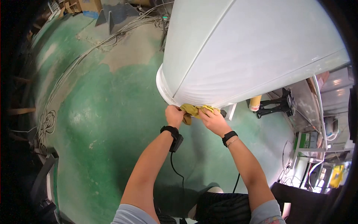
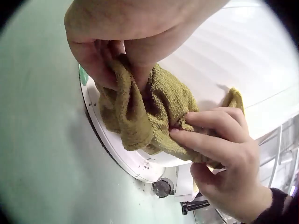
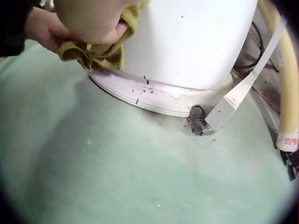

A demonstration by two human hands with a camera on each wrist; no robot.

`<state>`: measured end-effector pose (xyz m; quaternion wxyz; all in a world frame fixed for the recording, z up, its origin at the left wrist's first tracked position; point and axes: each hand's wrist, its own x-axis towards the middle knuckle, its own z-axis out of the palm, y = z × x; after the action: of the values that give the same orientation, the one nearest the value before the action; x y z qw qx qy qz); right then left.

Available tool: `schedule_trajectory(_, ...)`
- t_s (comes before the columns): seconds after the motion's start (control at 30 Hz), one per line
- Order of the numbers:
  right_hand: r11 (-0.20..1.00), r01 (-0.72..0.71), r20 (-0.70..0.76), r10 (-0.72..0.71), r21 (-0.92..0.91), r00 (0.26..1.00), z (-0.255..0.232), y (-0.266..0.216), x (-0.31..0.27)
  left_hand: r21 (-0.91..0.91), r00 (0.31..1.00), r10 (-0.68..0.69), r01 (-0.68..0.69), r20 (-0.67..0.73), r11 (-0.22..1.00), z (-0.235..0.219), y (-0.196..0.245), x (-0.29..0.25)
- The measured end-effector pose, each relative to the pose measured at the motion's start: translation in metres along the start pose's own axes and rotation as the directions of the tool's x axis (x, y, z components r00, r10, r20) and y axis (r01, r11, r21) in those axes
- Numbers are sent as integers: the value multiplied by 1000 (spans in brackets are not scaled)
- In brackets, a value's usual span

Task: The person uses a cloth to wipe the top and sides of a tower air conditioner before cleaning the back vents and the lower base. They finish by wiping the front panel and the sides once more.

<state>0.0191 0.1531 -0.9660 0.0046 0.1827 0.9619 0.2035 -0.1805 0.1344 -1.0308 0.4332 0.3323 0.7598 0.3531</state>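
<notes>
— Big stuff first?
— Green floor (image 1: pixel 97 123), white casing (image 1: pixel 238 56) standing on it.
— Cloth?
— Yellow-green cloth (image 1: pixel 191 109), bunched at casing's lower edge, between both hands, long way running left to right.
— Fingers?
— Left hand (image 1: pixel 174 115): curled, pinching folds. Right hand (image 1: pixel 214 122): bent, gripping other end. Neither nearer.

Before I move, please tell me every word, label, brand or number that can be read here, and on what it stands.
No text reads clearly enough to quote.
Yellow tube: red characters on its white end, too blurred to read.
Green-and-white box: markings too small to read.
White column: no lettering visible.
</notes>
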Motion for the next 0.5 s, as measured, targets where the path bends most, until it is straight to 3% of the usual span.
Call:
schedule_trajectory(0.27, 1000, -22, 53, 22, 2, 998, -10, 0, -2, 42, 999, -19, 17, 49, 999, 28, -23, 8)
schedule_trajectory(0.33, 999, -34, 87, 34, -9, 996, -9, 0, -9, -14, 996, 33, -32, 88, 999, 43, -28, 7)
schedule_trajectory(0.43, 990, -142, 89, 142, -2, 986, -7, 6, -29, -61, 978, 116, -107, 174, 992, 64, -27, -4)
schedule_trajectory(0.5, 963, -268, 168, 260, 28, 951, -5, 13, -45, -51, 952, 122, -112, 281, 992, 74, -8, -17)
